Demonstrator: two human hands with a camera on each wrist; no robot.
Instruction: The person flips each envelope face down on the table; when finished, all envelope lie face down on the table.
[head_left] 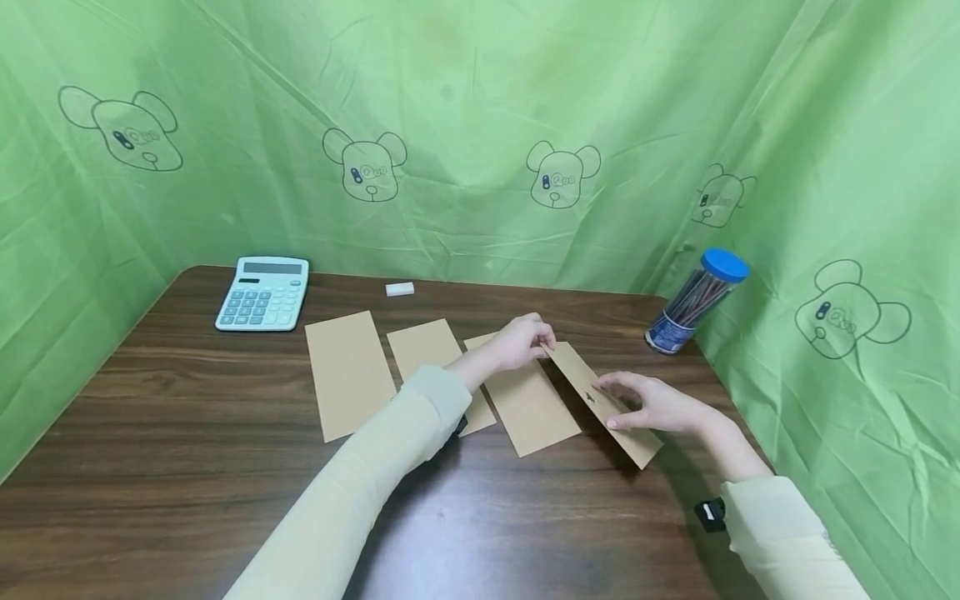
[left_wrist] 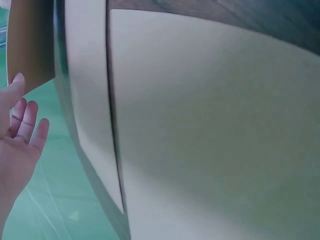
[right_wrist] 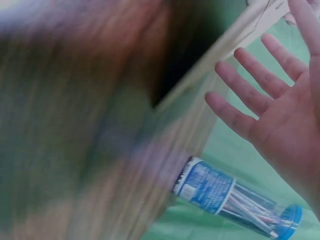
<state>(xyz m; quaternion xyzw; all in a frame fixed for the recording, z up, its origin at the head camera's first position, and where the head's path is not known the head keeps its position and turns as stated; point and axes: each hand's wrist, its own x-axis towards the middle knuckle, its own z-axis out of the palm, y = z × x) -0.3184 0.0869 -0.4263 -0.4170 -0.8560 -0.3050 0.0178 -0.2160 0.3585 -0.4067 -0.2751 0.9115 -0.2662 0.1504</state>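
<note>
My left hand point(head_left: 517, 343) pinches the far corner of a flat, rectangular brown kraft-paper piece point(head_left: 600, 392) between thumb and fingers. This piece stands tilted on its edge above the table and bears a small dark mark. At its near half, the thumb and fingertips of my right hand point(head_left: 656, 404) touch the face, with the fingers spread. Similar brown pieces lie flat to the left: one point(head_left: 528, 408) beside the raised one, another point(head_left: 423, 346) partly behind my left forearm, and a third point(head_left: 348, 371) furthest left. Whether they are envelopes or booklets I cannot tell.
A pale blue calculator point(head_left: 264, 293) lies at the back left of the dark wooden table point(head_left: 187, 467). Near the back edge is a small white block point(head_left: 400, 289). A blue-lidded clear jar of thin sticks point(head_left: 693, 302) stands at the back right. Green cloth point(head_left: 465, 125) hangs around the table.
</note>
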